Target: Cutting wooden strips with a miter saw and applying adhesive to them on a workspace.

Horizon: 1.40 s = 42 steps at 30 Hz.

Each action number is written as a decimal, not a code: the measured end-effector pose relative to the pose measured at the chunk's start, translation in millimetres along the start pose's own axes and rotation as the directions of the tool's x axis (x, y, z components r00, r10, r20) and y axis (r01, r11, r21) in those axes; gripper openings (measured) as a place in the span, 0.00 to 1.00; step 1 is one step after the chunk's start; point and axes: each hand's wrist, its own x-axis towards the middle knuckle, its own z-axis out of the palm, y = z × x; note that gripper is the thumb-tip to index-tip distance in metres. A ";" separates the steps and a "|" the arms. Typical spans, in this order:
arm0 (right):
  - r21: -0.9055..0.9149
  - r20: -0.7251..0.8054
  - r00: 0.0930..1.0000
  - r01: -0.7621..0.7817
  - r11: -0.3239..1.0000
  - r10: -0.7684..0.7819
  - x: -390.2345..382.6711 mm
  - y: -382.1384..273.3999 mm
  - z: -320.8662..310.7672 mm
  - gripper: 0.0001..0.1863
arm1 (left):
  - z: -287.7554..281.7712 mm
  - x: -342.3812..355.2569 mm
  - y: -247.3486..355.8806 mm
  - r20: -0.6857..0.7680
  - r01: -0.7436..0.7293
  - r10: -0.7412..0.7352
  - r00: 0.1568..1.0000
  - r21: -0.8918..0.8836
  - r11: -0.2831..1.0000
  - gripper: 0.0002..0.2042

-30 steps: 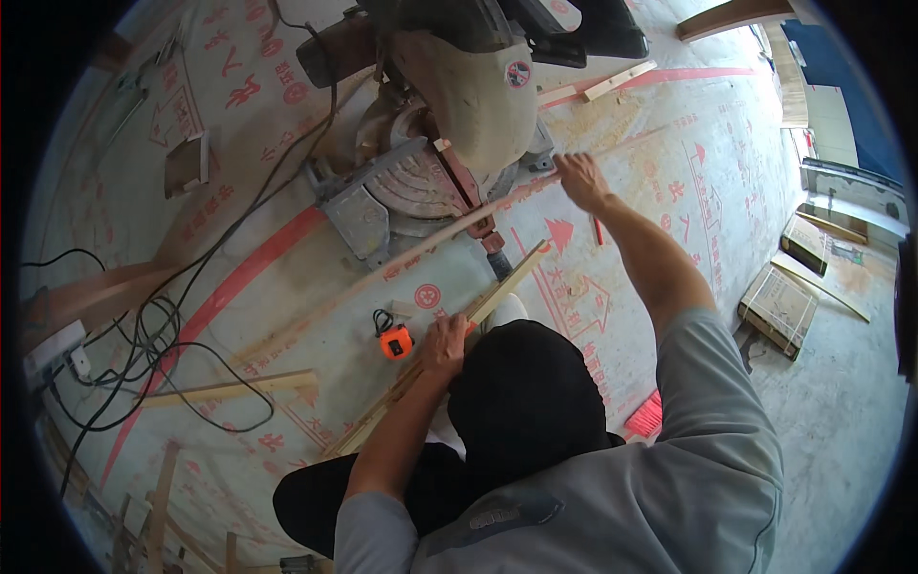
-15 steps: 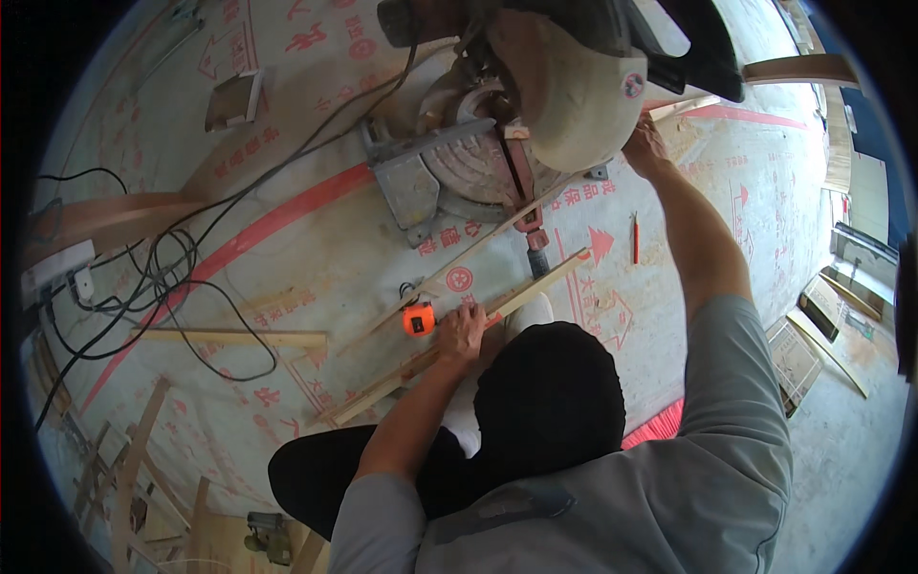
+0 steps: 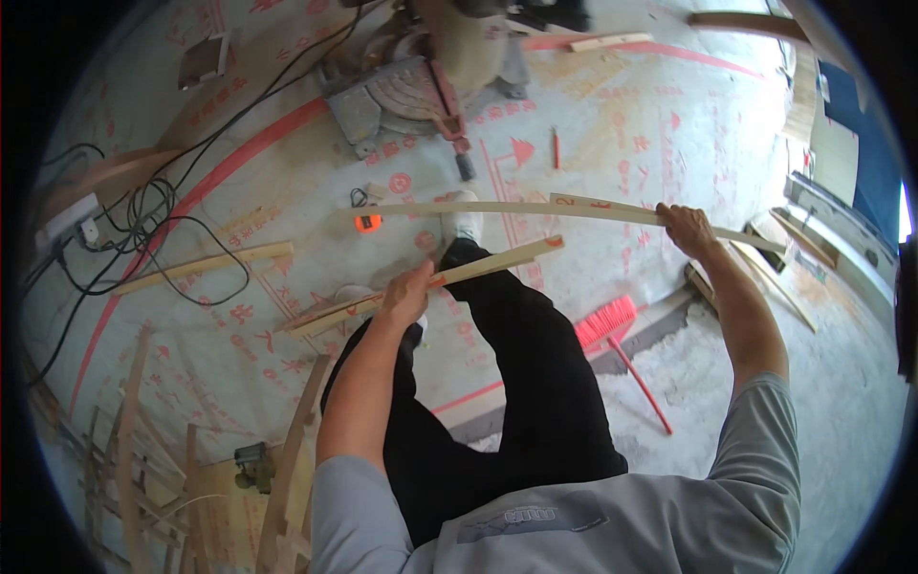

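My left hand point(image 3: 405, 293) is closed on pale wooden battens point(image 3: 516, 256) with orange marks, held at a slant over my legs. My right hand point(image 3: 687, 229) grips a long, thin pale strip point(image 3: 488, 207), held nearly level across the view and slightly bowed, with a wider lettered piece behind part of it. An orange tape measure point(image 3: 367, 222) lies just beyond the battens. A red pencil point(image 3: 557, 148) rests on the printed protective sheeting further forward, to the right of the miter saw point(image 3: 382, 100), whose top is cropped by the frame.
A red broom point(image 3: 604, 321) lies right of my legs. Tangled black cables point(image 3: 158, 234) and a loose batten point(image 3: 206, 271) are at left. Wooden offcuts point(image 3: 129, 450) and a dark green tool point(image 3: 253, 469) sit lower left. More boards point(image 3: 775, 287) lie at right.
The view has moved back from the saw, uncovering my legs and the broom. The long strip has come away from the saw with my right hand; the battens are lifted in my left.
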 end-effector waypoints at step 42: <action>0.667 0.657 0.469 0.003 -0.745 0.590 -519.0 287.2 254.4 0.20 | 51.4 149.8 692.4 0.222 0.264 -0.334 0.916 0.292 0.919 0.09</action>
